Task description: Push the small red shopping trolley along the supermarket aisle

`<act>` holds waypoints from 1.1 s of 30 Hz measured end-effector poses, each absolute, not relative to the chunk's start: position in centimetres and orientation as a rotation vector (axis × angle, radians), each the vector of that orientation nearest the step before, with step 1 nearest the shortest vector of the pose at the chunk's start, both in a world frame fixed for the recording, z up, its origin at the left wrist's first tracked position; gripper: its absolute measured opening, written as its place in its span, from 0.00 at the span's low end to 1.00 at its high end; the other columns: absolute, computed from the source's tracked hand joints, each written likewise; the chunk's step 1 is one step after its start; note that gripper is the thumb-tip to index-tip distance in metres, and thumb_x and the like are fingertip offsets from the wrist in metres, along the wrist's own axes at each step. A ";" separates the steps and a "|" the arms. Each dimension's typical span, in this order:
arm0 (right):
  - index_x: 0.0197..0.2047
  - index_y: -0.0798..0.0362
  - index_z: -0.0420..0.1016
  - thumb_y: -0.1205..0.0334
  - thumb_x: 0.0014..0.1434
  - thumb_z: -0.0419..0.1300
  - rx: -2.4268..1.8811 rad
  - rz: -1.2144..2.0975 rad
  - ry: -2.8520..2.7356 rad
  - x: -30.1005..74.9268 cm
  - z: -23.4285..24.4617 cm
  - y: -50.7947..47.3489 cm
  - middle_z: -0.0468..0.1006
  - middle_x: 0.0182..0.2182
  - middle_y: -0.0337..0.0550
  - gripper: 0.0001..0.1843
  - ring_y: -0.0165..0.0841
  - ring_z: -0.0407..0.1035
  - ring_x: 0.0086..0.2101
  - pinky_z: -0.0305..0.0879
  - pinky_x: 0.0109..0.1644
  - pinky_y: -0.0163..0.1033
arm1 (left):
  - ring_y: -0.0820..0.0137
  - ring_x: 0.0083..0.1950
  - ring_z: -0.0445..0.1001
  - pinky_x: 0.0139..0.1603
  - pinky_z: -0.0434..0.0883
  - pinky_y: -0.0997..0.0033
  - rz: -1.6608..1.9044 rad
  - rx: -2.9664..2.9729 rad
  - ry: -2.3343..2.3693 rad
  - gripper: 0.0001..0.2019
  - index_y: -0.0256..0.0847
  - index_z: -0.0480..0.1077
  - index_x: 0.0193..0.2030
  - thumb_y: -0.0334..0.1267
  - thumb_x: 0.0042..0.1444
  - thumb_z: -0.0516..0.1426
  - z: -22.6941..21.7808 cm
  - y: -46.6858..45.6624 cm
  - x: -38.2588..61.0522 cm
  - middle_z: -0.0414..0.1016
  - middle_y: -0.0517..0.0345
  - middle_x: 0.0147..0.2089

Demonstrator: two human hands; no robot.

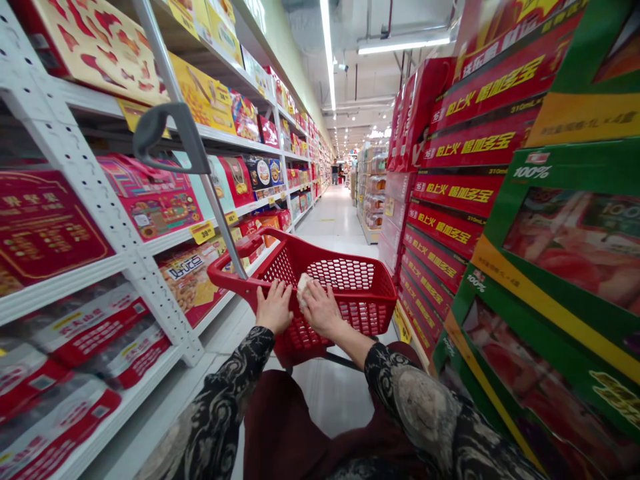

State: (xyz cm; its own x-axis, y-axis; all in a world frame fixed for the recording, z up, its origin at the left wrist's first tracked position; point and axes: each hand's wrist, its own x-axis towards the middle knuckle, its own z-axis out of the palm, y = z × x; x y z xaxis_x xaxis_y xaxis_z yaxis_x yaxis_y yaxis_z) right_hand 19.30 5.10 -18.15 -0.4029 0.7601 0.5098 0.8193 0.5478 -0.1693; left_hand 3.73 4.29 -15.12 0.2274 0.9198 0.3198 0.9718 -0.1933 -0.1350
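Note:
A red plastic shopping basket [373,303] with perforated walls stands tilted in front of me, between my knees. My left hand [273,307] is closed over its near rim, left of the middle, with the fingertips bent over the edge. Just beside it, my right hand [323,309] presses a crumpled white cloth or tissue [302,287] against the same rim. Part of the cloth is hidden under the fingers. From the basket's left end rises a metal pull rod with a grey grip [197,143].
White shelves [90,173] with boxed goods and yellow price tags line the left side. Stacked red drink cartons [450,193] and green juice boxes [560,220] stand close on the right. A pale tiled aisle [330,210] runs ahead, with a person [335,173] far off.

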 end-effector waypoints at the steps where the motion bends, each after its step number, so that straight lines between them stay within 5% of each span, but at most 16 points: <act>1: 0.55 0.54 0.64 0.59 0.61 0.49 -1.275 -0.143 -2.259 18.9 -17.9 5.3 0.56 0.62 0.50 0.20 0.40 0.46 0.61 0.42 0.62 0.54 | 0.56 0.68 0.47 0.63 0.42 0.37 -0.235 -2.204 -1.768 0.31 0.40 0.57 0.61 0.36 0.46 0.52 -15.2 4.3 4.1 0.54 0.46 0.66; 7: 0.57 0.50 0.60 0.61 0.62 0.48 -1.328 -0.165 -2.264 17.8 -17.1 6.8 0.67 0.54 0.46 0.19 0.37 0.60 0.52 0.54 0.56 0.50 | 0.57 0.68 0.45 0.63 0.42 0.37 -0.153 -2.200 -1.796 0.33 0.37 0.54 0.63 0.38 0.47 0.52 -15.5 4.1 5.2 0.52 0.45 0.67; 19: 0.58 0.52 0.62 0.65 0.61 0.46 -1.668 -0.228 -2.001 27.9 -21.1 6.1 0.65 0.57 0.47 0.22 0.40 0.54 0.57 0.40 0.61 0.57 | 0.57 0.69 0.42 0.64 0.40 0.39 -0.177 -2.172 -1.764 0.34 0.39 0.51 0.64 0.37 0.47 0.52 -16.2 4.2 4.9 0.48 0.48 0.68; 33: 0.58 0.52 0.63 0.63 0.64 0.43 -1.566 -0.235 -2.026 26.7 -21.5 6.0 0.65 0.57 0.48 0.21 0.40 0.55 0.57 0.43 0.61 0.57 | 0.57 0.69 0.43 0.63 0.42 0.38 -0.148 -2.128 -1.801 0.34 0.37 0.53 0.64 0.37 0.47 0.51 -15.8 3.6 5.6 0.49 0.46 0.68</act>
State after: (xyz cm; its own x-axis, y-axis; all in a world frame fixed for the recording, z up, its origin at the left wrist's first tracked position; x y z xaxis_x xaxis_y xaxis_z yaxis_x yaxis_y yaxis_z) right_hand 26.71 6.01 -21.46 -0.1590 0.8344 0.5278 0.9331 0.3017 -0.1958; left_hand 5.64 3.61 -15.85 0.1872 0.9357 0.2991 0.9719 -0.1322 -0.1947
